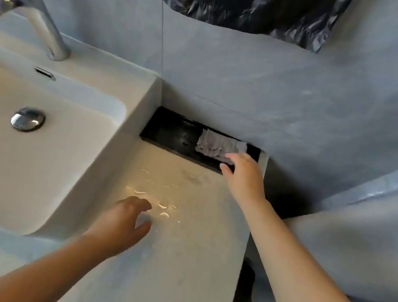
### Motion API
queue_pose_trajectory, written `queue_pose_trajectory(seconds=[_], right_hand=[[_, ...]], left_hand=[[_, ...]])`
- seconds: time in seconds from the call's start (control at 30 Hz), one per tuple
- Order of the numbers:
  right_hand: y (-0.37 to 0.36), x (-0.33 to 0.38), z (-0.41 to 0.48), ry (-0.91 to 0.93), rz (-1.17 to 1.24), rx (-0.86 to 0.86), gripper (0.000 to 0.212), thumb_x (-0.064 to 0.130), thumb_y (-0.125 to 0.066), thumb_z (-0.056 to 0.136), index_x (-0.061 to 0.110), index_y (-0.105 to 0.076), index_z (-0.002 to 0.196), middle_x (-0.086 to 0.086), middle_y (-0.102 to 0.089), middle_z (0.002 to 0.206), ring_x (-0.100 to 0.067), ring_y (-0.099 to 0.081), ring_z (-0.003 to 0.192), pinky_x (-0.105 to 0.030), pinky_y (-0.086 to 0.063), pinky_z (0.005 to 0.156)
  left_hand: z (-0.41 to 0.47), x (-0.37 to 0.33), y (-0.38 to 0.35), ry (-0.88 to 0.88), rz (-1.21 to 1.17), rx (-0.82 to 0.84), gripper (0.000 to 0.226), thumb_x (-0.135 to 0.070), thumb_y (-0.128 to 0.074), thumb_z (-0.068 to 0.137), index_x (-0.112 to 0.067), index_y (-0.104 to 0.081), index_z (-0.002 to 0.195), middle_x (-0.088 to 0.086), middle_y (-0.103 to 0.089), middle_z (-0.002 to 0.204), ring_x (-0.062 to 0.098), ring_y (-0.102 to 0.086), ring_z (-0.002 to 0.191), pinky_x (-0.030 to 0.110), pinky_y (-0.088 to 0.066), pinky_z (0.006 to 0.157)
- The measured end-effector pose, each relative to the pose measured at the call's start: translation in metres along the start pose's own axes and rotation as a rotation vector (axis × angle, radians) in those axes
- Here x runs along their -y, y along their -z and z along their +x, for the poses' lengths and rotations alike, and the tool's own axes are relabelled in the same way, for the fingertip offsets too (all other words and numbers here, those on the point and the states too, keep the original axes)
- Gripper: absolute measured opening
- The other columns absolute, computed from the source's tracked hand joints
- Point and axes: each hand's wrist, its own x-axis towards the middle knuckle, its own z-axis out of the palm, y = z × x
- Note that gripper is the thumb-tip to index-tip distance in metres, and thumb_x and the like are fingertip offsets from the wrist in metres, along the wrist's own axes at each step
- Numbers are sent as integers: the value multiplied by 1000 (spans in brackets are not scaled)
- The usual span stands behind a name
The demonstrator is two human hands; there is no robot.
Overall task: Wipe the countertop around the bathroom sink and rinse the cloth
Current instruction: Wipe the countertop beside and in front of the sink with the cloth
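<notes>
One pale countertop (pixel 172 266) meets grey tiled walls (pixel 232 77).

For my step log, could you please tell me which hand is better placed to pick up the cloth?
Right: the right hand has its fingers at the cloth in the black tray; the left hand hovers over the countertop, farther away.

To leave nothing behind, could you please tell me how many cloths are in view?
1. The cloth lies in the black tray at the back of the countertop, at the fingers of the right hand. Others may be out of frame.
</notes>
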Motion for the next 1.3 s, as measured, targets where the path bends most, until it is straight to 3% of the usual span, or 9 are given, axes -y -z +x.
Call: queue_pose_trajectory(seconds=[0.13, 0.4, 0.73, 0.97, 1.13, 1.3], right_hand=[[-18, -5, 40, 50, -82, 31, 40, 27, -60, 91, 11, -57, 128, -8, -57, 126, -25, -54, 114, -34, -46, 89], [-56, -23, 68, 70, -199, 16, 55, 42, -71, 79, 12, -59, 124, -7, -55, 119, -26, -51, 109, -45, -47, 90], [-65, -35, 78, 164, -263, -154, 30, 30, -73, 79, 9, -69, 100, -11, -60, 99, -31, -57, 86, -39, -46, 69], [-63, -29, 83, 152, -233, -176, 20, 21, -71, 82, 4, -69, 92, -13, -61, 91, -32, -57, 82, -36, -44, 64], [-41, -20, 69, 166, -139, -278, 19, 24, -63, 87, 5, -66, 88, -7, -61, 87, -24, -57, 77, -31, -42, 56], [-6, -20, 13, 124, -13, -374, 18, 25, -58, 91, 8, -62, 88, 0, -56, 86, -11, -44, 72, -25, -30, 57]], left_hand=[[14, 7, -18, -144, 110, -137, 47, -44, -48, 77, -14, -65, 109, 1, -68, 104, 24, -66, 90, 30, -53, 74], [42, 24, -28, -182, 153, -158, 55, -47, -48, 83, -9, -58, 122, 9, -59, 123, 26, -56, 109, 34, -47, 91], [48, 32, -35, -118, 233, -78, 68, -62, -31, 88, -18, -42, 139, 8, -48, 139, 31, -47, 123, 47, -43, 99], [47, 31, -42, -95, 288, -70, 71, -67, -27, 87, -21, -42, 138, 7, -46, 141, 32, -45, 126, 47, -39, 100], [46, 31, -42, -104, 325, -68, 71, -68, -29, 85, -21, -40, 138, 8, -47, 140, 34, -47, 124, 47, -38, 99], [46, 30, -42, -82, 321, -28, 81, -73, -24, 81, -22, -36, 143, 6, -37, 148, 33, -35, 134, 47, -29, 108]])
